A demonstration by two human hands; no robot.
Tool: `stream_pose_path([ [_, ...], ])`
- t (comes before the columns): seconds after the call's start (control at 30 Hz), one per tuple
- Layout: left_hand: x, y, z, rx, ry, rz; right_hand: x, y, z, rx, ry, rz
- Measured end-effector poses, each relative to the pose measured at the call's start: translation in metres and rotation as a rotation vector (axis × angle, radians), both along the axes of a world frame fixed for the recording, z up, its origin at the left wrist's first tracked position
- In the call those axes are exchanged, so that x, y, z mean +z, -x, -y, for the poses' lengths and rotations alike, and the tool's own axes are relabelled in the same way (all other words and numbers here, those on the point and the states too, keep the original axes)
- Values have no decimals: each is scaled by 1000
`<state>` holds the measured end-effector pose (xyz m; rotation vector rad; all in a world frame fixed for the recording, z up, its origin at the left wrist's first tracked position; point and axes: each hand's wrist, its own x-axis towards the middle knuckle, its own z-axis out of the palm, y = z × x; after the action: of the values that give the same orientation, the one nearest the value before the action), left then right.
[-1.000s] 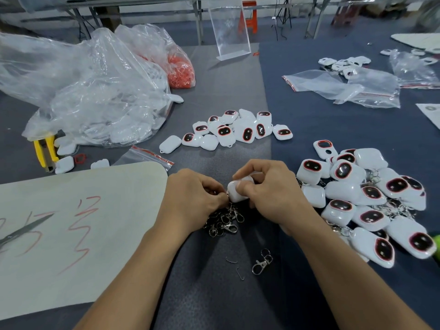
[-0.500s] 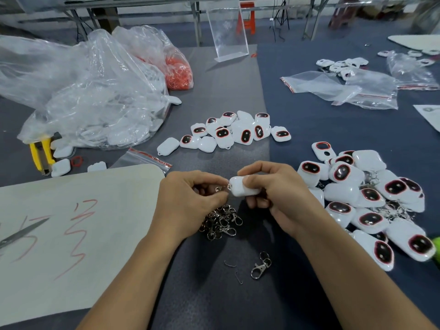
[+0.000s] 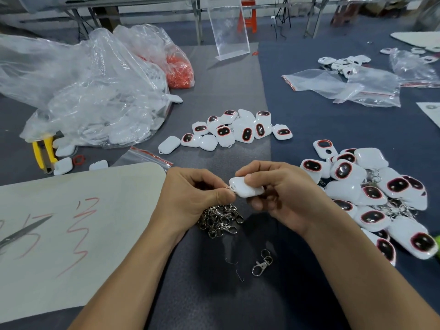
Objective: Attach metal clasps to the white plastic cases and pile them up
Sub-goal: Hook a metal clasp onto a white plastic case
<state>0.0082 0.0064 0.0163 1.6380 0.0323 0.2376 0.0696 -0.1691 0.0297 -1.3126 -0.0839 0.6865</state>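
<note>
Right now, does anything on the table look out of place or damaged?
A single clasp lies apart from the clasp heap, near two thin bent wire bits, possibly strays. In the right pile, one white case shows an open window where the others look dark. Nothing else stands out.

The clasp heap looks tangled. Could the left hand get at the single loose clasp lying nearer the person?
Probably yes: the loose clasp lies uncovered; but the left hand is pinching a ring at the white case.
</note>
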Motion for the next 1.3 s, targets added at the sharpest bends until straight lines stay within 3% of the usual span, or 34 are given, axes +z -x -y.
stream_pose_path([
  [0.1,2,1,-2,-53,-33,-27,3,2,1,10,11,55],
  [0.27,7,6,0,31,-280,-76,7,6,2,-74,68,274],
  [0.5,12,13,2,222,-583,96,1,11,-8,-178,-10,312],
  [0.57,11,11,3,250,-524,131,1,12,-11,-182,-53,237],
  [0.67,9,6,6,231,-219,154,4,11,-12,-152,-156,68],
  [0.8,4,2,11,129,7,79,5,9,-11,-155,-157,14],
  [1.0,2,2,12,147,4,83,7,8,-8,-170,-175,-16],
  [1.3,-2,1,20,371,-164,111,5,10,-11,-267,-155,7],
])
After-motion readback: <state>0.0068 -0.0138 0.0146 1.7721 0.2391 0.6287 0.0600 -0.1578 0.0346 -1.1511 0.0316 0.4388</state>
